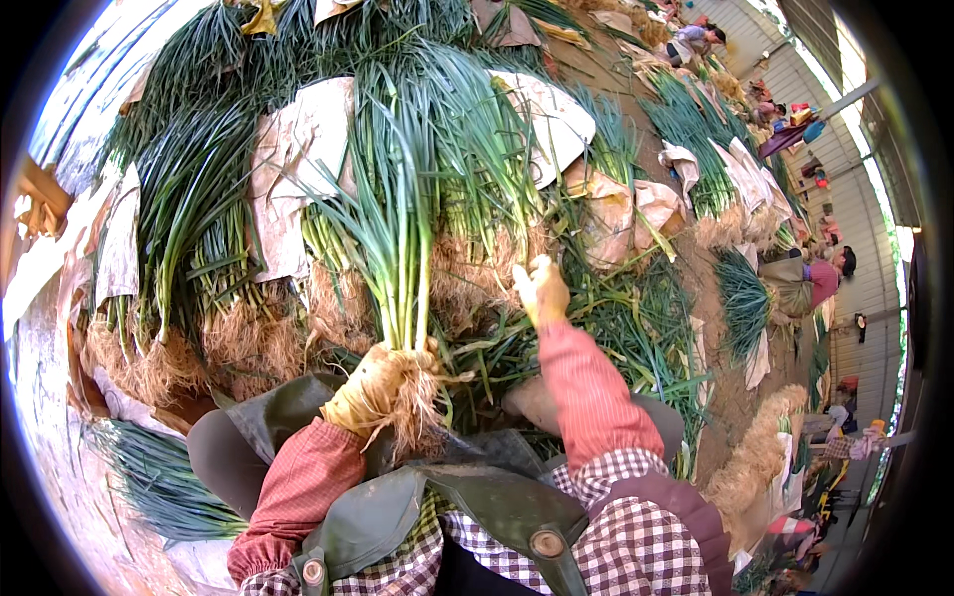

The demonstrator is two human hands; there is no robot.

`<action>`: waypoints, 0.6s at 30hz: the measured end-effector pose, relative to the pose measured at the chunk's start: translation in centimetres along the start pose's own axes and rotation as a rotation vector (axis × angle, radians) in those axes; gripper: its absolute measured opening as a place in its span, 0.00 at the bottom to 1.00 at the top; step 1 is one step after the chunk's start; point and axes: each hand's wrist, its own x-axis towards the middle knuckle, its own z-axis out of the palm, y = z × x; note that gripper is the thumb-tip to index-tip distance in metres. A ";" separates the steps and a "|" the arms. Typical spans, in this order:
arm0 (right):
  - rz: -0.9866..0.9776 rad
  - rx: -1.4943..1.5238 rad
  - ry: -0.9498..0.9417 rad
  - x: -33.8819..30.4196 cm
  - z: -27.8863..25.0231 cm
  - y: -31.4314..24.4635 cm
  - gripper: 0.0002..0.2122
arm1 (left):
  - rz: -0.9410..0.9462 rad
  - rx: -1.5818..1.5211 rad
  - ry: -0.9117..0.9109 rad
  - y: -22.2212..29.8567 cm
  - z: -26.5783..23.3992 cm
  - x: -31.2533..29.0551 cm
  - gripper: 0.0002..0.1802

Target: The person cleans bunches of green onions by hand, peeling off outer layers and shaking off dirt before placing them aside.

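My left hand [368, 389], in a yellowish glove, is closed around the root end of a small bunch of green onions [405, 288]. Their pale stems stand up from the grip, the green leaves fan away from me, and stringy roots hang below. My right hand [543, 291], gloved the same way, is just beside the roots of a larger heap of green onions [477, 184]. Its fingers are bent and a little apart, with nothing visible between them.
More green onions [194, 199] lie in rows, with pale sheets [298, 179] among them. Loose leaves [636, 338] litter the ground at right. Another bundle [169, 482] lies at lower left. Other people work along the right, one in a pink top [824, 282].
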 end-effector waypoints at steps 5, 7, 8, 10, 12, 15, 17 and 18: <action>0.084 0.487 -0.161 1.7 1.7 -2.7 0.12 | 0.074 -0.111 0.053 0.6 -0.2 0.6 0.15; 0.024 0.625 -0.291 -1.9 3.0 -4.7 0.09 | 0.011 0.051 0.127 0.8 -1.5 1.1 0.14; -0.041 0.559 -0.324 -3.4 3.3 -5.9 0.12 | -0.017 0.031 0.145 0.6 -1.6 1.3 0.14; -0.202 0.537 -0.293 -5.5 4.0 -7.2 0.20 | 0.022 -0.052 0.130 0.5 -0.6 0.8 0.13; -0.301 0.880 -0.425 -6.5 4.3 -8.0 0.31 | 0.080 -0.152 0.036 -0.5 -2.6 1.9 0.12; -0.154 1.080 -1.193 -8.6 2.2 -10.0 0.20 | 0.048 -0.235 0.023 -0.7 -4.1 2.1 0.11; -0.259 0.933 -1.079 -8.9 3.3 -9.0 0.10 | -0.093 -0.197 0.072 -0.1 -2.9 1.4 0.11; -0.525 0.677 -0.873 -8.8 3.4 -8.1 0.11 | 0.048 -0.004 0.091 -0.6 -3.2 1.9 0.11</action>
